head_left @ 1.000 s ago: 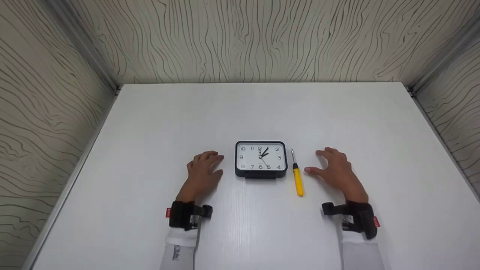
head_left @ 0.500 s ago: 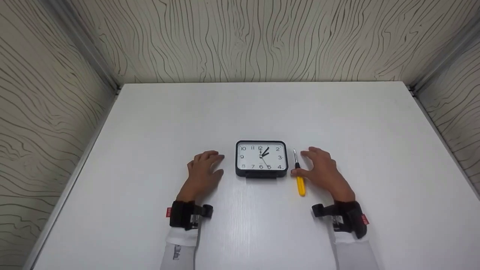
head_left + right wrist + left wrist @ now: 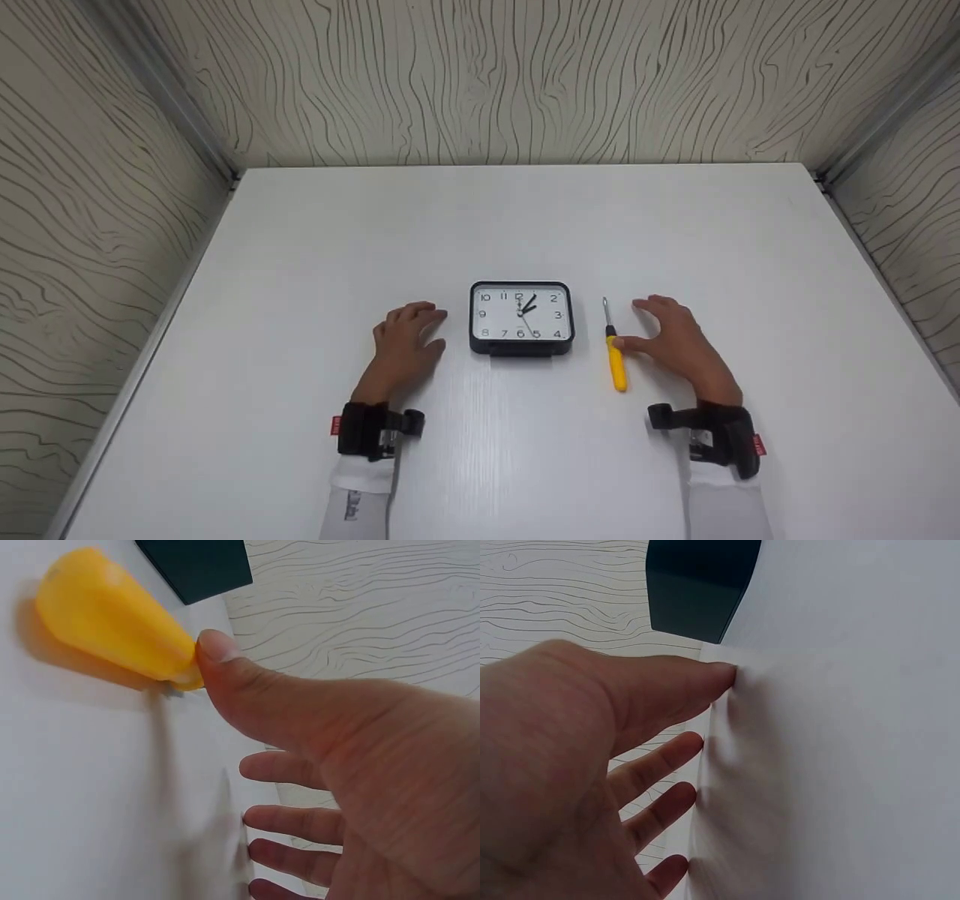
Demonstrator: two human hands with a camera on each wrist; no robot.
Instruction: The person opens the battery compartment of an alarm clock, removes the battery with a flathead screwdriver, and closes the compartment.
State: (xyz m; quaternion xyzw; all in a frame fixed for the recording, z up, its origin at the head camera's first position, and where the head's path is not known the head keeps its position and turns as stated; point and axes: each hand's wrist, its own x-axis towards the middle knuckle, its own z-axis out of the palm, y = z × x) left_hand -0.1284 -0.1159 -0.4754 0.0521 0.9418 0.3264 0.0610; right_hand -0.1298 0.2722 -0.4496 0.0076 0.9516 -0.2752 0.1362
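A rectangular black-framed clock (image 3: 520,313) stands on the white table, its dial facing up toward the head camera. Its dark side (image 3: 699,585) shows at the top of the left wrist view. Right of it lies a screwdriver (image 3: 616,364) with a yellow handle and a metal shaft pointing away from the person. My right hand (image 3: 679,345) has its thumb tip at the upper part of that yellow handle (image 3: 112,615), while the other fingers stay spread apart from it. Left of the clock, my left hand (image 3: 405,349) rests on the table with relaxed fingers, holding nothing.
The white table (image 3: 480,225) is bounded by wood-grain patterned panels (image 3: 480,82) at the back and both sides. Black camera mounts (image 3: 365,429) are strapped on both wrists, their short arms reaching inward.
My right hand first moved left over the screwdriver, then back right. The screwdriver has slid right, away from the clock. My left hand and the clock have stayed put.
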